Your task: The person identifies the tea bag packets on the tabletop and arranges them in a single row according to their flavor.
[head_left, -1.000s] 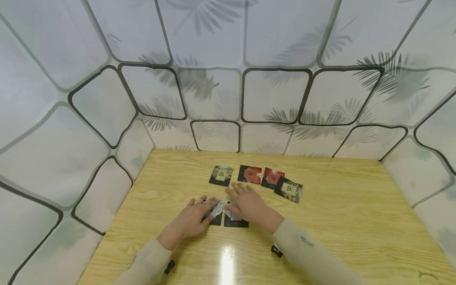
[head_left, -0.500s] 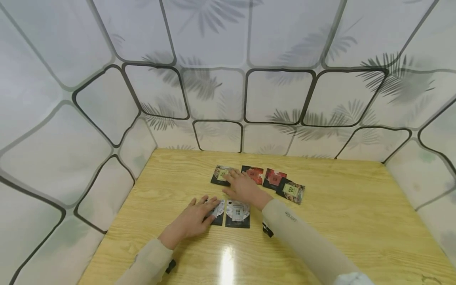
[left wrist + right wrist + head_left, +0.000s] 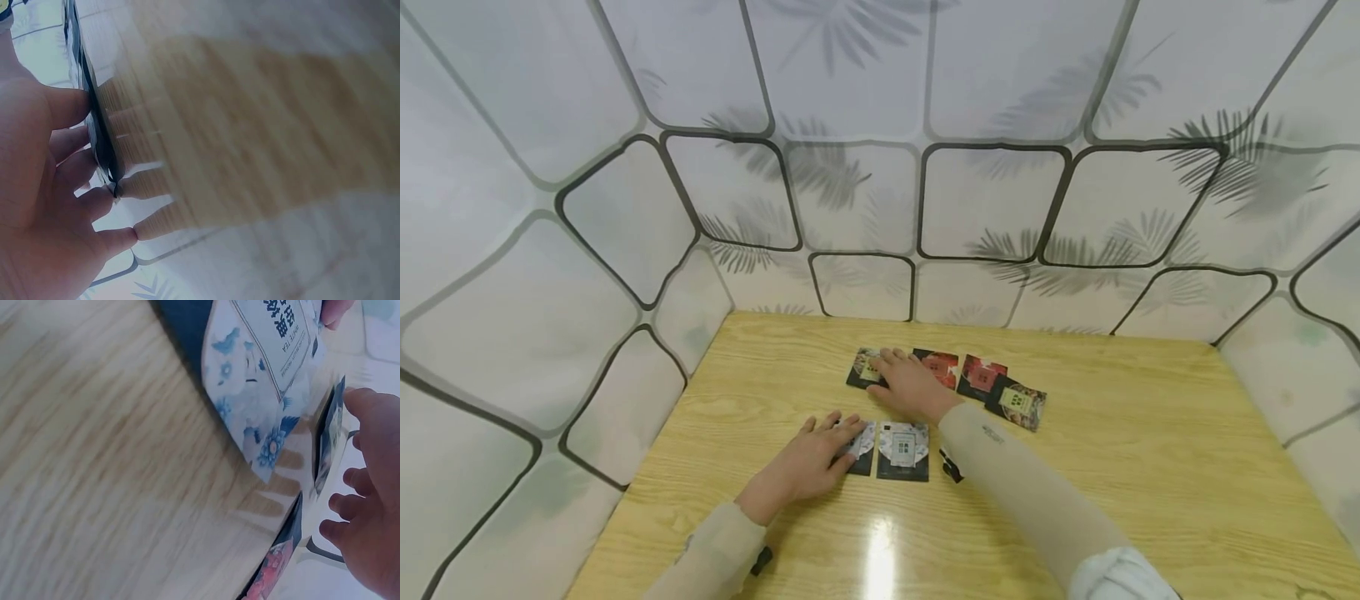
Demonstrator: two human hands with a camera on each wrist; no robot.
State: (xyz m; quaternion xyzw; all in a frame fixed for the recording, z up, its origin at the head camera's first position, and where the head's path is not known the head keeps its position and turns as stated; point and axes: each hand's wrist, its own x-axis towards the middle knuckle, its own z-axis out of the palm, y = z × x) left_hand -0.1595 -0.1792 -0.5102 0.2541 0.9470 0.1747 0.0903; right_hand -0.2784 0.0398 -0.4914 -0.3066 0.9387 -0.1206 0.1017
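Observation:
Flat on the wooden table lie several tea sachets. My left hand (image 3: 808, 458) rests, fingers spread, on a blue-and-white sachet (image 3: 864, 460), covering much of it; in the left wrist view the thumb touches that sachet's edge. Right beside it lies a second blue-and-white sachet (image 3: 903, 454), marked "white tea" in the right wrist view. Farther back, my right hand (image 3: 913, 390) reaches over the right part of a yellow-labelled sachet (image 3: 859, 369), fingers extended, thumb at its near edge. A red sachet (image 3: 944, 367) sits just beyond that hand, partly hidden by it.
To the right, another red sachet (image 3: 982, 375) is partly overlapped by a second yellow-labelled sachet (image 3: 1018, 402). Patterned fabric walls (image 3: 865, 208) enclose the table (image 3: 1120, 467) at the back and both sides.
My right hand has moved away from the right blue-and-white sachet, back and slightly left, to the yellow-labelled sachet in the back row. The left hand stays on its sachet.

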